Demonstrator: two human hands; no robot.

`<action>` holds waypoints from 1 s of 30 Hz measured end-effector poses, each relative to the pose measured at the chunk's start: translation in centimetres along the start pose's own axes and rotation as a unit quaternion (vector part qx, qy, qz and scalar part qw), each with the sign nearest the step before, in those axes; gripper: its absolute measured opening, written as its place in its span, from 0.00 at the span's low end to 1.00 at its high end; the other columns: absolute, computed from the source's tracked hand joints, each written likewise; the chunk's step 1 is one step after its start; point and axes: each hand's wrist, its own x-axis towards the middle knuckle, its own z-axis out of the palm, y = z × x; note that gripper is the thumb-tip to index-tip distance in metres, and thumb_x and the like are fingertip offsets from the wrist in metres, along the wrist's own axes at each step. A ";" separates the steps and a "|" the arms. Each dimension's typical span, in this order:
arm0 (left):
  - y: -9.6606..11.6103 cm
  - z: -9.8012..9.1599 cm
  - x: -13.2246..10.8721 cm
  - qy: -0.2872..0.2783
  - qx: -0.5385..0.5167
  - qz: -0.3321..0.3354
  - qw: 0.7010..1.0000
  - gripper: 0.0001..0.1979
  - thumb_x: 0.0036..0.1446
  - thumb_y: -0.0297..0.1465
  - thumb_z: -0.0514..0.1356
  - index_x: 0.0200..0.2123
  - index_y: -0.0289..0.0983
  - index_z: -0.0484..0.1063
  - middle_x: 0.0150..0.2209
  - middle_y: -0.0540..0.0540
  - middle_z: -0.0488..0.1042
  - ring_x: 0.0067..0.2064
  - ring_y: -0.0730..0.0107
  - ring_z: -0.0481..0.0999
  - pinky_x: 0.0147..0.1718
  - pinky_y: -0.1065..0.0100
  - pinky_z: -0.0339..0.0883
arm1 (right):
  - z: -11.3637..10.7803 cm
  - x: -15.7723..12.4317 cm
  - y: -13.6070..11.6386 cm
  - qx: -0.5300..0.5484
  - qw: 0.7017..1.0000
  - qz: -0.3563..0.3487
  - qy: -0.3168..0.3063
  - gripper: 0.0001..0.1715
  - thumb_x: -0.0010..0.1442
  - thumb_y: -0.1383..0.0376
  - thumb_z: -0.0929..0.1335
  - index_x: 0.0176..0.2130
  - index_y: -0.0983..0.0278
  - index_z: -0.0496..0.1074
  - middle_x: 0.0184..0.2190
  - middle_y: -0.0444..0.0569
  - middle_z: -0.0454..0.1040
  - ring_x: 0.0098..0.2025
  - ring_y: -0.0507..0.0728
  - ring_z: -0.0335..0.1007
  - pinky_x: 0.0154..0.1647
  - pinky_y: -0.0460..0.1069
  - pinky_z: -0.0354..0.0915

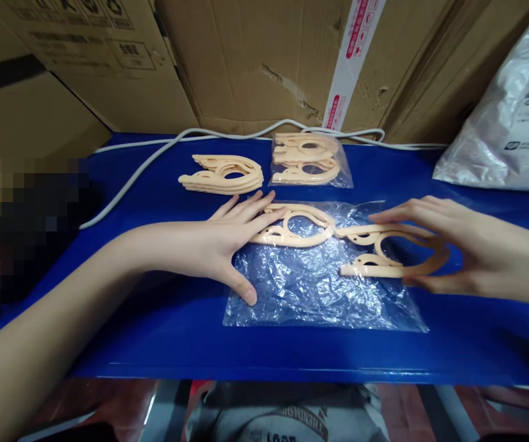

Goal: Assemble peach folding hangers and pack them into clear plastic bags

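Note:
A clear plastic bag (292, 298) lies flat and crinkled on the blue tabletop (163, 337). On its upper part rests a beige folding hanger (308, 241), folded up. My left hand (204, 248) is spread over the left end of that hanger, its thumb above the bag. My right hand (480, 252) grips another beige folding hanger (384, 270) by its curved end, between thumb and fingers, over the bag's right side. The tip of this one meets or overlaps the first hanger's right end; which, I cannot tell.
Behind my left hand sits a stack of loose beige hangers (222, 183). Beside it, more hangers lie in a clear bag (310, 177). A white cable (139, 175) runs along the back, before cardboard boxes (246, 73). A white plastic parcel (504, 129) stands at right.

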 end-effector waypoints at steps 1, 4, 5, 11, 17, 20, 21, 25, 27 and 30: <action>0.0 0.0 0.0 0.000 0.000 0.000 1.000 0.65 0.47 0.64 0.62 0.74 0.45 0.27 0.73 0.41 0.15 0.72 0.34 0.18 0.69 0.36 0.33 | 0.2 0.2 -0.4 -0.025 0.999 -0.022 0.002 0.33 0.56 0.53 0.72 0.59 0.52 0.67 0.51 0.51 0.75 0.50 0.67 0.74 0.46 0.62 0.72; 0.0 -0.1 0.0 -0.001 0.002 -0.003 1.000 0.66 0.47 0.65 0.62 0.74 0.45 0.26 0.73 0.42 0.15 0.72 0.34 0.18 0.69 0.36 0.33 | 0.5 0.5 -0.9 -0.044 0.998 -0.049 0.019 0.30 0.60 0.51 0.70 0.60 0.52 0.65 0.52 0.50 0.74 0.50 0.66 0.73 0.46 0.59 0.71; 0.0 -0.1 -0.1 -0.002 0.003 -0.004 1.000 0.66 0.47 0.65 0.62 0.74 0.45 0.27 0.73 0.42 0.15 0.72 0.34 0.18 0.69 0.36 0.34 | 0.5 0.5 -0.9 -0.048 0.997 -0.049 0.027 0.31 0.61 0.49 0.69 0.61 0.51 0.64 0.54 0.50 0.74 0.51 0.66 0.73 0.46 0.58 0.71; 0.2 -0.2 0.0 0.000 0.010 -0.006 1.000 0.66 0.47 0.63 0.64 0.74 0.44 0.27 0.73 0.40 0.16 0.72 0.33 0.20 0.69 0.37 0.34 | 1.0 0.2 0.8 -0.079 0.997 0.008 -0.004 0.48 0.55 0.40 0.70 0.66 0.58 0.61 0.53 0.57 0.73 0.51 0.69 0.72 0.47 0.61 0.70; 0.2 -0.2 -0.1 0.002 0.012 0.003 1.000 0.64 0.48 0.64 0.62 0.74 0.44 0.28 0.73 0.38 0.17 0.72 0.33 0.20 0.68 0.34 0.33 | 1.2 0.2 1.2 -0.053 0.998 0.010 -0.037 0.40 0.59 0.47 0.70 0.63 0.61 0.63 0.54 0.58 0.73 0.51 0.67 0.72 0.47 0.58 0.68; 0.2 -0.2 -0.2 0.011 0.013 0.008 1.000 0.64 0.48 0.64 0.62 0.74 0.43 0.30 0.74 0.37 0.19 0.73 0.33 0.22 0.68 0.34 0.35 | 1.0 0.0 0.9 -0.061 0.997 0.008 -0.040 0.41 0.57 0.49 0.72 0.63 0.59 0.62 0.52 0.56 0.73 0.49 0.67 0.73 0.44 0.58 0.69; 0.2 -0.2 -0.2 0.013 0.013 0.009 1.000 0.64 0.48 0.64 0.62 0.74 0.42 0.30 0.74 0.36 0.20 0.73 0.33 0.23 0.68 0.34 0.36 | 0.9 -0.1 0.8 -0.064 0.997 0.007 -0.039 0.40 0.57 0.50 0.72 0.63 0.58 0.62 0.52 0.56 0.73 0.48 0.67 0.73 0.44 0.58 0.69; 0.3 -0.3 -0.1 0.013 0.018 0.013 1.000 0.64 0.48 0.64 0.61 0.74 0.43 0.30 0.74 0.36 0.20 0.73 0.33 0.23 0.68 0.35 0.36 | 0.3 -0.8 0.9 -0.063 0.998 0.022 -0.008 0.36 0.55 0.55 0.71 0.61 0.59 0.63 0.51 0.57 0.73 0.48 0.67 0.74 0.44 0.60 0.71; 0.3 -0.3 -0.1 0.009 0.019 0.012 1.000 0.64 0.48 0.65 0.61 0.74 0.43 0.29 0.74 0.37 0.19 0.73 0.33 0.23 0.68 0.35 0.36 | 0.1 -1.3 1.0 -0.054 0.998 0.035 -0.006 0.38 0.53 0.56 0.72 0.61 0.58 0.64 0.52 0.57 0.74 0.49 0.68 0.74 0.46 0.61 0.71; 0.2 -0.2 -0.1 0.005 0.018 0.005 1.000 0.64 0.49 0.64 0.61 0.74 0.44 0.28 0.74 0.38 0.18 0.73 0.33 0.22 0.68 0.35 0.36 | 0.1 -1.8 0.8 -0.031 0.999 0.025 -0.004 0.40 0.52 0.56 0.72 0.62 0.53 0.63 0.53 0.55 0.74 0.50 0.69 0.74 0.45 0.61 0.72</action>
